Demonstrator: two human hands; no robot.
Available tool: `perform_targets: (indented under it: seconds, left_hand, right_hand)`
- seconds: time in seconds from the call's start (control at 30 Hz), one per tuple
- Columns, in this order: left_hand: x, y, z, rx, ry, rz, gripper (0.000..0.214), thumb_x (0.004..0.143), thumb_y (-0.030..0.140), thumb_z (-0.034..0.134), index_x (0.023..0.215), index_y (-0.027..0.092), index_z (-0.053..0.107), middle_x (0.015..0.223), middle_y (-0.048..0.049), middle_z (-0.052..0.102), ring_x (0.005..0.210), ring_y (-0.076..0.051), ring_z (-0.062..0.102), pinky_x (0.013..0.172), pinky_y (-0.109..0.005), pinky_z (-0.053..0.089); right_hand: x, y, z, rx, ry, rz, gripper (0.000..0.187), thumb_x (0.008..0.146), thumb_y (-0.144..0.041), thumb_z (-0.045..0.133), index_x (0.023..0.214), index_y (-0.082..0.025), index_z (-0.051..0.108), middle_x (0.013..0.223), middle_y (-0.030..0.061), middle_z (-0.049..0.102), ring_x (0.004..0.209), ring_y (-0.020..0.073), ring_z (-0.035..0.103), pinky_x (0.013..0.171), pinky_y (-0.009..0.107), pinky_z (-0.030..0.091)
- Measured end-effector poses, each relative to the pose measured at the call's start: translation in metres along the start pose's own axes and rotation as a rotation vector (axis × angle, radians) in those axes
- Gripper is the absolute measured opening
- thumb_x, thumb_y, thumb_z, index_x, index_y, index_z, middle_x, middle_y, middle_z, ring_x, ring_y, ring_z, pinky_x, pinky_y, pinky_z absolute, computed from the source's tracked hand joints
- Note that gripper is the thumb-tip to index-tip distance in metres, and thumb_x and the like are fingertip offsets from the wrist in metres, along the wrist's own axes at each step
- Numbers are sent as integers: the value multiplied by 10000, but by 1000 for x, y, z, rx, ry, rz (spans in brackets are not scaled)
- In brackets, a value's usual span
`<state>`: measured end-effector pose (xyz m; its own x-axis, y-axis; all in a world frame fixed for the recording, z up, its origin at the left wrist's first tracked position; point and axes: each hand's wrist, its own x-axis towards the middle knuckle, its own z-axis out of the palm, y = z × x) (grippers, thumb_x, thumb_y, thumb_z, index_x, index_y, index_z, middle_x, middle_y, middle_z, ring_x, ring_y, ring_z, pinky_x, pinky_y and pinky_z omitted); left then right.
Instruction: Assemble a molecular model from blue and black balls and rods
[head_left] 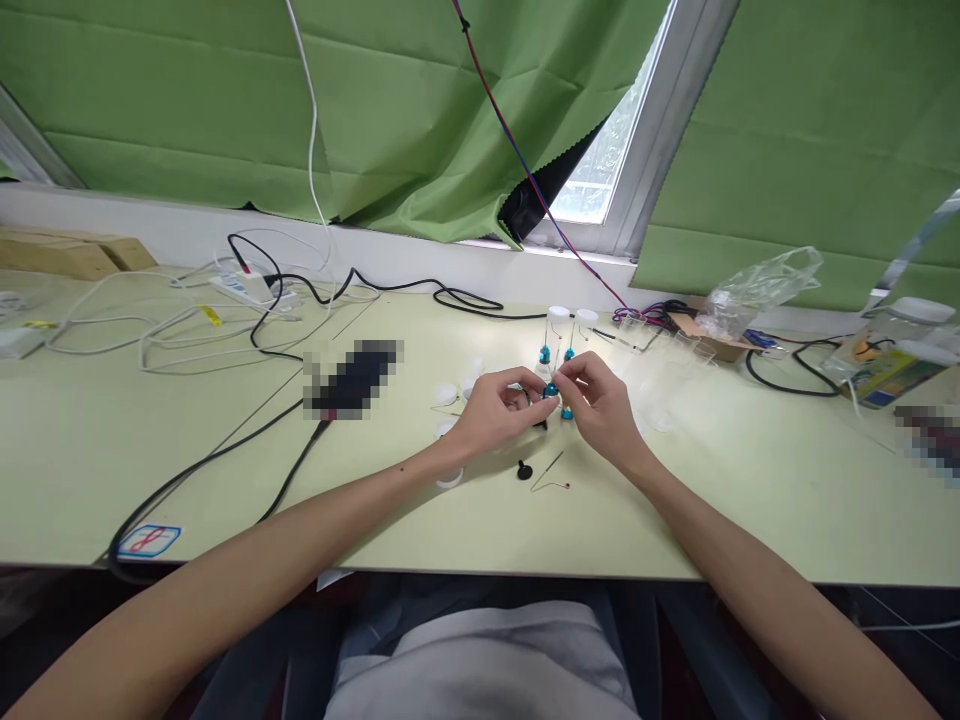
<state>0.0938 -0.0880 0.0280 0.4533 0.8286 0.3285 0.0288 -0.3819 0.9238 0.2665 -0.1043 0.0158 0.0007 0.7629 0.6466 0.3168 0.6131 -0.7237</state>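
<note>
My left hand (pixel 499 408) is closed, its thumb and fingers pinching a small shiny teal piece (pixel 551 391). From the other side my right hand (pixel 602 408) meets it with fingers pinched together at the piece's top edge; what they hold is too small to make out. Just behind my hands are two white round caps (pixel 558 314) (pixel 586 317) with thin stems and teal parts (pixel 545 354) (pixel 569 353) below them. Another teal part (pixel 567 413) shows under my right fingers. Nearer me lie a black knob-like piece (pixel 524 470) and a thin bent wire (pixel 551 486) with a reddish tip.
White round pieces (pixel 445 394) lie left of my hands, partly behind my left wrist. A pixelated dark device (pixel 352 380) with a black cable is farther left. At the back are a power strip (pixel 251 288), a cardboard box (pixel 709 335) with plastic bags, and a clear jar (pixel 911 340).
</note>
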Motion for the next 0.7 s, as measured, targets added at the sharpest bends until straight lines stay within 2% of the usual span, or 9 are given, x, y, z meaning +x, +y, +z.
perform_targets:
  seconds: [0.4,0.7]
  left_hand:
    - [0,3,0,19,11,-3,226,754,379,735,816,182,643,630,32,506,518,-76,387,486,-244,298]
    - [0,2,-1,4,4,-12,241,753,394,735,825,185,639,635,32,503,515,-77,382,484,-244,298]
  right_hand:
    - [0,-8,-3,-121,2,-144,83,939,-220,571,856,-233,572,864,30,516,804,171,535,684,330,506]
    - [1,-7,-5,-132,-13,-178,72,926,-195,587,869,-238,603,871,33,525,794,172,549,683,342,520]
